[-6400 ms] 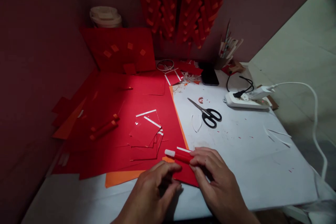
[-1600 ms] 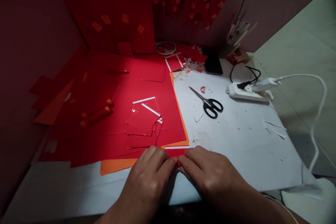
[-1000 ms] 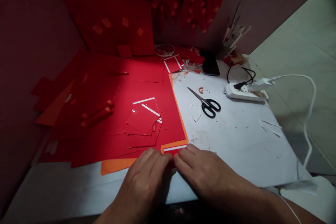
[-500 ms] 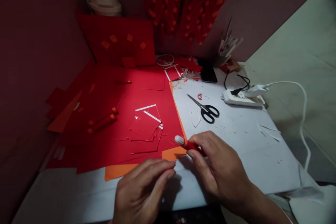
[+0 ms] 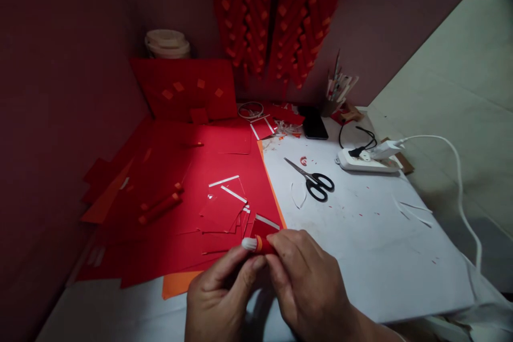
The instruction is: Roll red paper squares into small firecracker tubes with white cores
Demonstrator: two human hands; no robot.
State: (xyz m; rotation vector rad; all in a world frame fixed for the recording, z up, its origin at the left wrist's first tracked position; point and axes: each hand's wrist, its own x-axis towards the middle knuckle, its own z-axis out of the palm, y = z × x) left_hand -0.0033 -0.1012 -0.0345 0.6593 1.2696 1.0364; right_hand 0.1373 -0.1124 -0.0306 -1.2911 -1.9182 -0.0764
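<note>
Close to the table's front edge, my right hand [image 5: 310,278] grips a red paper roll [image 5: 266,246] with an orange band around it. A white ribbed end [image 5: 249,245], like that of a marker, sticks out of the roll on the left. My left hand [image 5: 220,291] is curled, its thumb and forefinger against the roll just below the white end. Behind the hands lies a red paper piece [image 5: 262,225] with a white strip along its top edge. Several more red squares with white strips [image 5: 224,208] overlap on the large red sheet [image 5: 192,171].
Black-handled scissors [image 5: 316,184] lie right of the red sheet. Farther right is a white power strip [image 5: 368,163] with plugs and cables. A phone [image 5: 315,125] and a pen holder [image 5: 332,104] stand at the back. Finished red rolls [image 5: 162,206] lie on the left.
My right hand has brought the roll left and down to my left hand, whose fingers now touch it. The camera view has tilted upward a little.
</note>
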